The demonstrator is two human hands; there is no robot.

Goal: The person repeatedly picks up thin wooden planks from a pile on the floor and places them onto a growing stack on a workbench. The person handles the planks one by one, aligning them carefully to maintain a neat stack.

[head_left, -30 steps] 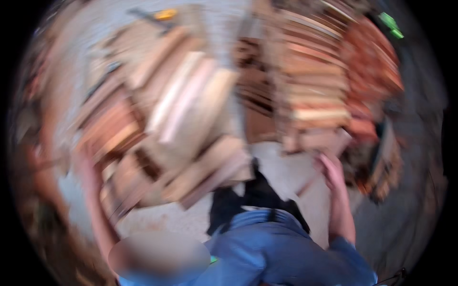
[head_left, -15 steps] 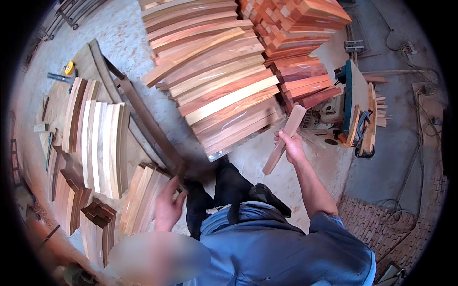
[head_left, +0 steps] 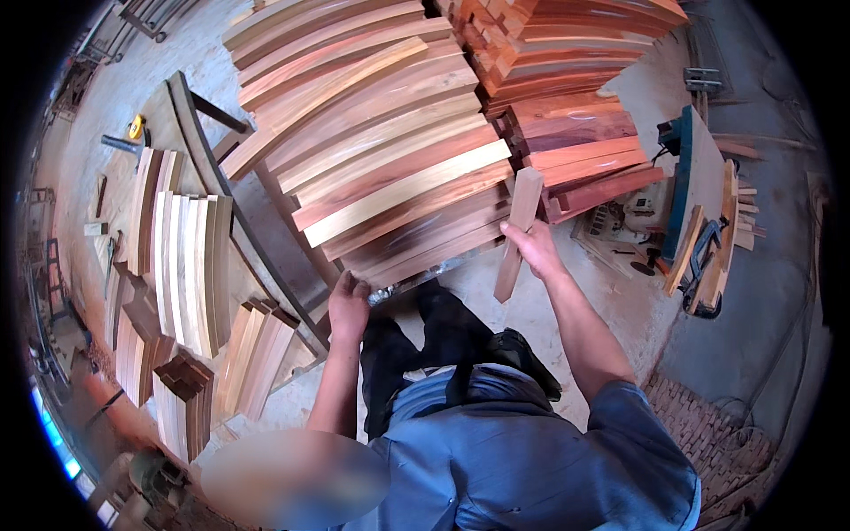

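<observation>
In my right hand (head_left: 533, 251) is a pinkish-brown wooden strip (head_left: 526, 196). My thumb and fingers close round its middle, and it points away from me, slightly tilted. My left hand (head_left: 349, 305) is at the near left corner of a large stack of curved wooden boards (head_left: 381, 168). Its fingers are curled together against the end of the nearest board; whether they grip it is hidden. One pale yellow board (head_left: 407, 193) stands out among the browner ones in that stack. A longer board (head_left: 328, 106) lies slantwise across the top.
To the left, a wooden table (head_left: 257, 265) bears several upright curved pieces (head_left: 190, 265) and a yellow tape measure (head_left: 136, 126). Reddish timber (head_left: 575, 133) is piled behind right. A machine with a teal edge (head_left: 680, 190) and a clamp (head_left: 706, 243) stands farther right.
My left hand has moved forward and right, from beside the table to the board stack's corner. The right hand still holds the strip, now more upright in view. The view has shifted.
</observation>
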